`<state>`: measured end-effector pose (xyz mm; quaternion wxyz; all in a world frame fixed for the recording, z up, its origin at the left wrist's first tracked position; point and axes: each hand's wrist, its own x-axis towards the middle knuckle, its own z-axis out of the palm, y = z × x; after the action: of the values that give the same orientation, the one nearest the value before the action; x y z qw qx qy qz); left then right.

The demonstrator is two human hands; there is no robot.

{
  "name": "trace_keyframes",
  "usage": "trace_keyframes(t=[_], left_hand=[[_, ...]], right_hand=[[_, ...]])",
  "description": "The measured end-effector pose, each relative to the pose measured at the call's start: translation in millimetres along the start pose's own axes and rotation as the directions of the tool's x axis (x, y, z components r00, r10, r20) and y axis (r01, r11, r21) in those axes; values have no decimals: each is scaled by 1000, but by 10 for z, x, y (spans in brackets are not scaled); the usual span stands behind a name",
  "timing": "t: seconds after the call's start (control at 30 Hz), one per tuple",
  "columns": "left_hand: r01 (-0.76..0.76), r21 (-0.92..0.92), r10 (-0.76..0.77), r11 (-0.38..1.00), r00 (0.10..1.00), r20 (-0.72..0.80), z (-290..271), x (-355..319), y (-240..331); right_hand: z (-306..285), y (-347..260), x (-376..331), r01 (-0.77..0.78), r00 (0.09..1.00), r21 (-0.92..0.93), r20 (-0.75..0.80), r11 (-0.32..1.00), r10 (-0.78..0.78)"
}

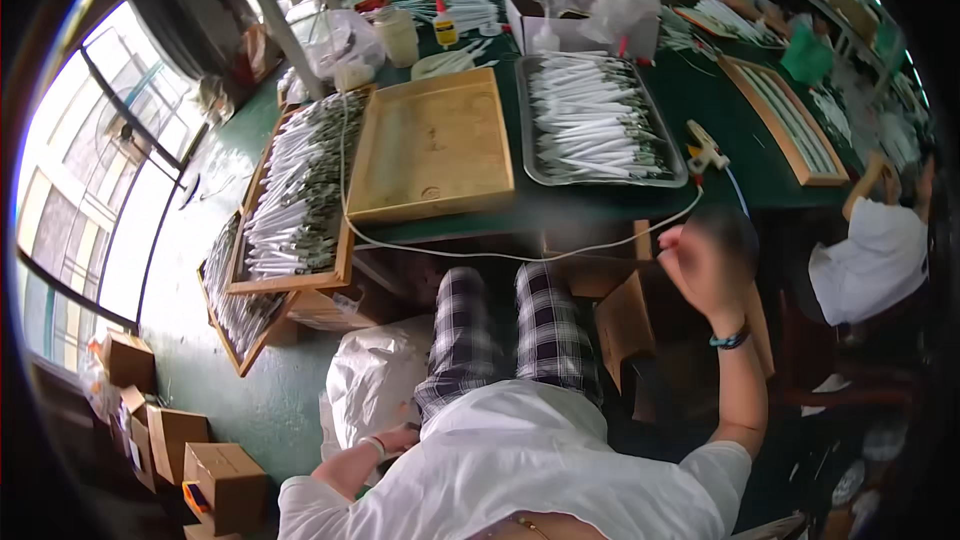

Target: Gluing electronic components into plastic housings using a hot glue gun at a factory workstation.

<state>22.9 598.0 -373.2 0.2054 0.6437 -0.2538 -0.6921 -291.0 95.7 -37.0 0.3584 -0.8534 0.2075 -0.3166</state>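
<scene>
My right hand (700,268) is raised off the table's front edge, a dark blue-green band at its wrist. Its fingers look curled in, but a blur covers part of them, and anything they hold cannot be made out. Just beyond it on the table lies a cream-coloured tool (707,148) with a cord. Low at my left side, my left hand (402,437) lies against my hip beside a white plastic sack (378,380); its fingers are mostly hidden. Ahead of me stand a shallow wooden tray (430,145) with nothing in it and a metal tray (680,178) full of thin white sticks.
Wooden trays (345,262) of white sticks are stacked at the left. A white cord (480,254) droops along the table's front edge. Cardboard boxes (225,485) stand on the left floor; an open carton (625,325) is below the table. A seated person (870,260) is close at right.
</scene>
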Motion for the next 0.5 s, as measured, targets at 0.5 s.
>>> trace_keyframes(t=[0.5], left_hand=[[14, -401, -364, 916, 451, -815, 1184, -566, -321]], right_hand=[[737, 1380, -1625, -517, 698, -390, 322, 762, 639]])
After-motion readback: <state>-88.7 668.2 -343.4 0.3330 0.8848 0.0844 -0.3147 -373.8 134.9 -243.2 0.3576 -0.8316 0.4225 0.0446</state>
